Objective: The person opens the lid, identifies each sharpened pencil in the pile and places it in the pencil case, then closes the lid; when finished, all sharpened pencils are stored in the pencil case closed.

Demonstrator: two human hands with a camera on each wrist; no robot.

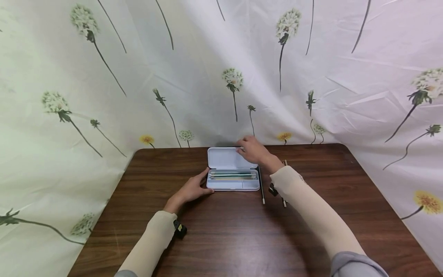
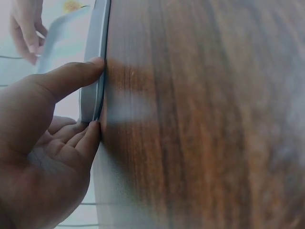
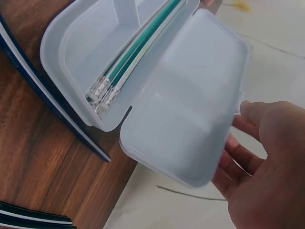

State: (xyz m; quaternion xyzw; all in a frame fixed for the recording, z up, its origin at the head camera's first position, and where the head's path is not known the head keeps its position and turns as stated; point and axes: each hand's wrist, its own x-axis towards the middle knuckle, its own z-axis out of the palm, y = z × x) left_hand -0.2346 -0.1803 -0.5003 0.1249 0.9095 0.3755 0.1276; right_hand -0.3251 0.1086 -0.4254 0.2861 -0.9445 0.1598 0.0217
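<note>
A white pencil case [image 1: 225, 186] lies on the table with its lid [image 1: 225, 158] raised at the back. Several pencils [image 3: 136, 52], some of them green, rest in its long rear compartment. My left hand [image 1: 192, 189] holds the case's front left corner, thumb on the front edge and fingers against the side, as the left wrist view shows. At the lid's far right edge, my right hand [image 1: 254, 150] grips the rim, with the thumb at the edge and the fingers partly hidden behind the lid.
A dark striped pencil [image 1: 262, 186] lies just right of the case. Farther right, more dark pencils [image 1: 284, 203] are partly covered by my right forearm. Behind the table's back edge hangs a flower-printed cloth [image 1: 200, 96].
</note>
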